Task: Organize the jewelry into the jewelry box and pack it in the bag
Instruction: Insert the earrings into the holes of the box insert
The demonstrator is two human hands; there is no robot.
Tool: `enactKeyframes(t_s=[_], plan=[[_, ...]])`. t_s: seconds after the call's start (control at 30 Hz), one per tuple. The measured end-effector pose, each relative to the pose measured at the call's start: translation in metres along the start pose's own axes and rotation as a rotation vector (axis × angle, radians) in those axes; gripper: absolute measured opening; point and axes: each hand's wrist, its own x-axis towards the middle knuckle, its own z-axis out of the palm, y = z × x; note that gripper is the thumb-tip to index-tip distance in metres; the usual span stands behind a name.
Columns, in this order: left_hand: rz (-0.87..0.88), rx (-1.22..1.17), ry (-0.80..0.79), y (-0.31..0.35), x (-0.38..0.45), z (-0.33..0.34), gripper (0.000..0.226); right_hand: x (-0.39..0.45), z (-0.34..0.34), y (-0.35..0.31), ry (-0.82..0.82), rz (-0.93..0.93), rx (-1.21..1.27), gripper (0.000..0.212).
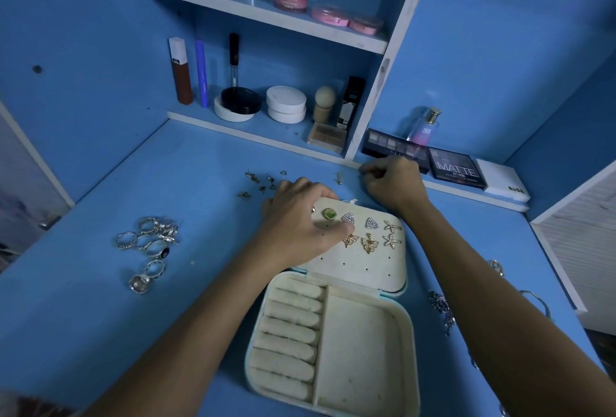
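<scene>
Surface: a blue desk [166, 183] built into blue walls, white-edged shelves [263, 13] of cosmetics above.
Jewelry box [360, 343]: open at centre, earrings [370, 243] pinned in its lid.
Left hand [300, 219]: fingers curled over the lid's far edge.
Right hand [393, 183]: clenched beyond the box; contents hidden.
Rings [150, 243]: clustered left.

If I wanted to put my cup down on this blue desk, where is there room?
Bare desk lies near-left, between the rings and the open jewelry box, and far-left before the lower shelf. It is crowded behind the box, where loose earrings and both hands work, and along the right edge with chains.
</scene>
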Motion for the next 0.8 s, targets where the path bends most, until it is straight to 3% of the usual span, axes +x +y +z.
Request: enactKeyframes(t_s=[0.3,0.5,0.8], plan=[[-0.009,-0.012,0.001,0.0003,-0.0001,-0.0001,0.038,-0.0017,-0.0062,0.0083,0.032,0.064,0.101,0.020],[-0.004,0.000,0.003,0.0001,0.0001,0.0000,0.039,-0.0014,-0.0023,0.0064,0.021,-0.026,0.021,0.025],[0.001,-0.005,0.004,-0.0019,0.0011,0.0012,0.038,0.0064,0.0011,0.0043,-0.015,0.045,0.014,0.012]])
